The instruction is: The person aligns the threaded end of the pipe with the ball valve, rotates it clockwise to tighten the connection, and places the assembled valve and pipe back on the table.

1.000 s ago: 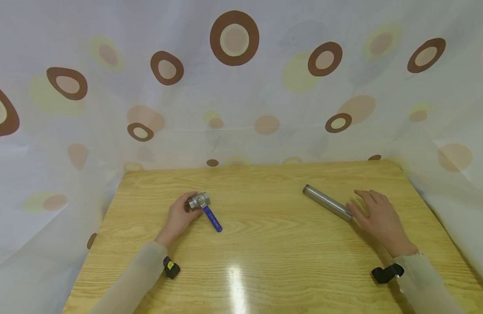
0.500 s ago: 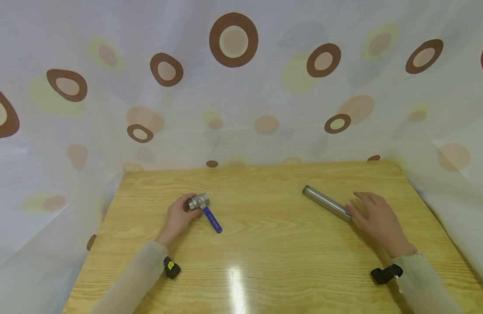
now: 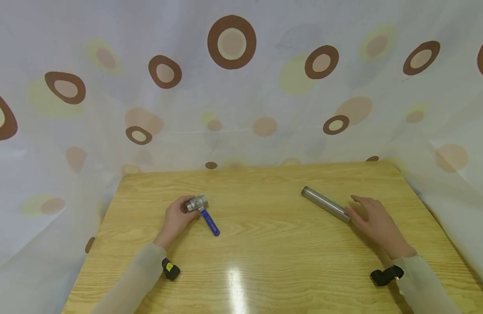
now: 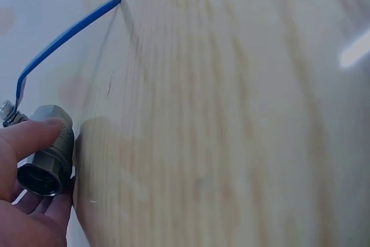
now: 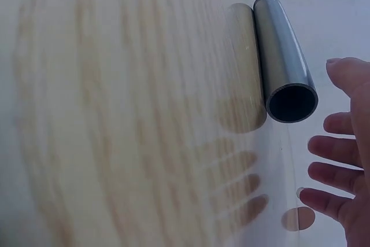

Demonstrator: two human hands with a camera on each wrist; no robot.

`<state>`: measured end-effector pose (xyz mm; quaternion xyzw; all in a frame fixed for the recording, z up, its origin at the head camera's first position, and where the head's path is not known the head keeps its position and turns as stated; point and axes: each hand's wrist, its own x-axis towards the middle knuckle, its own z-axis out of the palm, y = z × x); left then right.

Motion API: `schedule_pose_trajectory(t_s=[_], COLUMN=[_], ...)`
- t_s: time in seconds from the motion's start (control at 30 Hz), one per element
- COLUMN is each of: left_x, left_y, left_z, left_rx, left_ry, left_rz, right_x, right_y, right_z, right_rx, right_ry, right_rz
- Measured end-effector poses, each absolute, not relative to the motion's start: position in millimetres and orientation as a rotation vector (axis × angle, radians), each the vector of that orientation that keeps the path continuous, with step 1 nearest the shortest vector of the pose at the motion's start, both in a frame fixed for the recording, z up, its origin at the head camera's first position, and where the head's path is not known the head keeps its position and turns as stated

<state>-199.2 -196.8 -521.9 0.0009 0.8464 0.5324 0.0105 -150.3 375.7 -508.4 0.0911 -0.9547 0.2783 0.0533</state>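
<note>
On the left of the head view my left hand (image 3: 178, 220) holds a steel ball valve (image 3: 197, 203) by one side of its body. The valve's long blue lever (image 3: 210, 222) slants toward the front right. In the left wrist view, my thumb (image 4: 34, 136) lies on the valve body, fingers lie beneath it, and one hollow end faces the camera. A plain metal tube (image 3: 326, 203) lies slanted at the right of the table. My right hand (image 3: 376, 222), fingers spread and loosely bent, hovers just beside its near end. The right wrist view shows the tube's open end (image 5: 292, 103) apart from the fingertips.
The wood-grain table (image 3: 261, 244) has a glossy surface with a bright light reflection near its front. A white sheet (image 3: 265, 100) with brown and yellow circles hangs behind the table and along both sides. A small black camera (image 3: 386, 275) is strapped at each wrist.
The head view has tilted very slightly, so everything sits a little lower in it. My right fingertips have dipped a touch; the valve and tube keep their places on the table.
</note>
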Motion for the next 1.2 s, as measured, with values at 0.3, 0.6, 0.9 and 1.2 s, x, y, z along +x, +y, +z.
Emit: schedule_pose_trajectory(t_s=[0.3, 0.6, 0.9, 1.2], left_x=[-196.1, -194.4, -193.6, -190.6], left_y=[-201.9, -208.0, -206.3, -205.6], left_z=[-523.3, -525.1, -516.1, -514.2], left_rx=[-0.001, 0.004, -0.007, 0.013], left_ry=[2.579, 2.505, 2.501, 2.432], left_rz=[1.751, 1.854, 1.946, 1.989], right_x=[-151.1, -149.5, -151.0, -151.0], right_y=[378.9, 379.4, 380.2, 380.1], right_z=[-509.4, -508.9, -511.0, -513.9], right_rx=[0.291, 0.291, 0.329, 0.363], right_ry=[-2.924, -2.935, -2.920, -2.894], right_rz=[0.849, 0.872, 0.876, 0.876])
